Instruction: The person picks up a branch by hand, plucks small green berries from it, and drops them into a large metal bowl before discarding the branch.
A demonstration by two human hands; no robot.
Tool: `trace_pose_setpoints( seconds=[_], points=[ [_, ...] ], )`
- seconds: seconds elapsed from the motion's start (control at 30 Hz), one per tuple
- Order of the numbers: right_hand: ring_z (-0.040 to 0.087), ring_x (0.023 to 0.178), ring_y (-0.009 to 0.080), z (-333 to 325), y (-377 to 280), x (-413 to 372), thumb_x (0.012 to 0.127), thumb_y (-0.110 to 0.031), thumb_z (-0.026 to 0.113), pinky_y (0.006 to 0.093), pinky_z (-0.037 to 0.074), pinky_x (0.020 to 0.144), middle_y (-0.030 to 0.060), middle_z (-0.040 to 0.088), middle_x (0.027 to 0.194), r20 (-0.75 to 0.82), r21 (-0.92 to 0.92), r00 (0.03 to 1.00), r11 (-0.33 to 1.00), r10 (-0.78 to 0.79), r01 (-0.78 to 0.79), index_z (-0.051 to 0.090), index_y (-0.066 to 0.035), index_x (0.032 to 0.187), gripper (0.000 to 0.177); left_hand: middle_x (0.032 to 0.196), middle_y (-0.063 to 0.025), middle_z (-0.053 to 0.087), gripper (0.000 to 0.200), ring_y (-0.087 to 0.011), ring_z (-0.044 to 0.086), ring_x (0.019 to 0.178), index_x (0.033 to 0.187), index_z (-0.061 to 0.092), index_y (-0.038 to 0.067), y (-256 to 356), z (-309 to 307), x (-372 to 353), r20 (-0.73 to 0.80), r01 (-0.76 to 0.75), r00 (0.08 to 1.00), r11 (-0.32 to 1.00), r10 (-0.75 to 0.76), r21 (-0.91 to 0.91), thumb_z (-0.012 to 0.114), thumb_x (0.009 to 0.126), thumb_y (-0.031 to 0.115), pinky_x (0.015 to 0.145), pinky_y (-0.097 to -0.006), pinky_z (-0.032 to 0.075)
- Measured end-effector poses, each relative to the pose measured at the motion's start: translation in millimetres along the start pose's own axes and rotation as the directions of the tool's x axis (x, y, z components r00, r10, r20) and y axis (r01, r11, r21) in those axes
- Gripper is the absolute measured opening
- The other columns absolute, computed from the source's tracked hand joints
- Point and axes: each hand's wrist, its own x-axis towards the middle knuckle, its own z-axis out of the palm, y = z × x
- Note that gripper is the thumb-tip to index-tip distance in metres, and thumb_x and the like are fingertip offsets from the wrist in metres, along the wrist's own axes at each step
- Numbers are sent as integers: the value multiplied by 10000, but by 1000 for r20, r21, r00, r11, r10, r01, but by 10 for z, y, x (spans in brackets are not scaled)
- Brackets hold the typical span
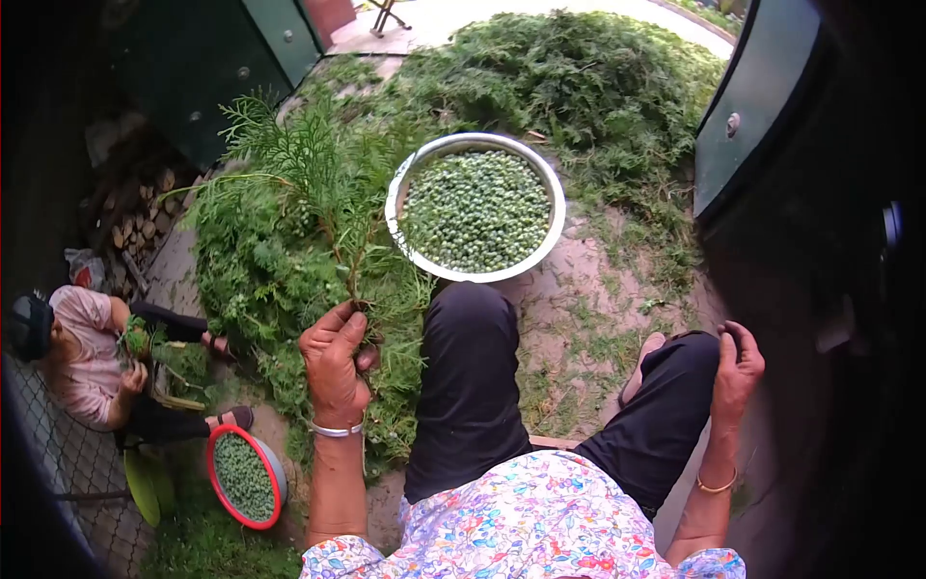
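Left hand [334, 365] pinches a sprig [326, 193] by greenery [246, 289], right hand [737, 374] half-open, basin [556, 224] ahead.

No legible text, labels, numbers or signs anywhere.

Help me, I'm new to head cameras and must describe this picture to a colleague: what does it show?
There is no machine here, just a person's bare hands, seen from a camera worn on the head and looking forward and down. The left hand pinches a green sprig near its lower end. The right hand is by the right knee; I can't make out anything in it. On the ground just beyond the knees stands a white basin of small green pieces, with heaped greenery behind it. At the picture's left sits another person, near a red-rimmed basin with similar contents.
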Motion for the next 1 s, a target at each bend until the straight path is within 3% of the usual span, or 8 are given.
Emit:
trace_pose_setpoints(
  seconds=[0.23,0.43,0.57,0.6,0.73,0.77,0.93,1.0],
  points=[
    [638,897,141,775,-945,291,864,-84,635,262,498,827,118,683,963,664,451,742,841,-94,-298,616,67,1092,274,813,-27,624,173,-36,484,577,1021,616,-45,-380,1466,7,473,104,877,995,-86,-11,582,858,2,433,-176,359],
    [605,874,116,1038,-524,617,853,-65,626,271,491,789,90,679,946,606,660,791,606,-79,-445,655,40,1021,200,767,17,555,174,-37,470,591,1038,602,-52,-886,2143,-43,649,19,744,976,-157,215,548,894,30,501,-194,417],
    [629,817,128,1023,-229,766,846,-33,596,268,505,762,86,687,904,577,664,816,590,-13,-460,662,37,982,167,704,11,534,156,-48,494,612,995,618,-42,-1117,2431,75,709,-32,681,960,-184,279,553,900,63,505,-232,428],
    [629,817,128,1018,-148,795,846,-33,596,268,505,762,86,687,904,572,662,820,589,1,-463,662,37,982,167,686,-58,562,154,-123,516,556,931,612,-33,-1152,2482,129,753,-241,640,891,-152,386,585,883,111,499,-282,430],
    [588,751,86,1016,110,886,844,-41,592,230,473,682,72,679,851,532,626,844,639,69,-447,661,45,945,150,709,-198,590,239,-311,574,551,801,586,-10,-1232,2586,265,806,-668,590,540,-34,512,665,823,214,527,-394,441],
    [572,724,81,991,148,909,840,-44,592,232,463,669,51,662,822,506,559,858,723,89,-405,657,46,910,131,720,-190,604,240,-328,599,599,784,580,-4,-1186,2643,261,807,-765,572,449,146,461,681,805,212,535,-402,442],
    [453,616,42,958,116,975,834,-97,620,240,386,525,-17,563,660,454,359,885,890,97,-282,594,32,751,155,599,-156,588,227,-254,585,506,795,606,-35,-1150,3004,327,776,-807,537,470,330,358,717,768,161,490,-338,450],
    [447,604,47,1018,122,947,820,-87,609,258,396,518,-11,535,624,465,334,881,905,86,-264,555,34,721,166,610,-169,591,291,-336,592,558,771,564,-6,-1157,3113,335,799,-736,590,484,115,473,707,777,247,536,-406,460]
  ],
)
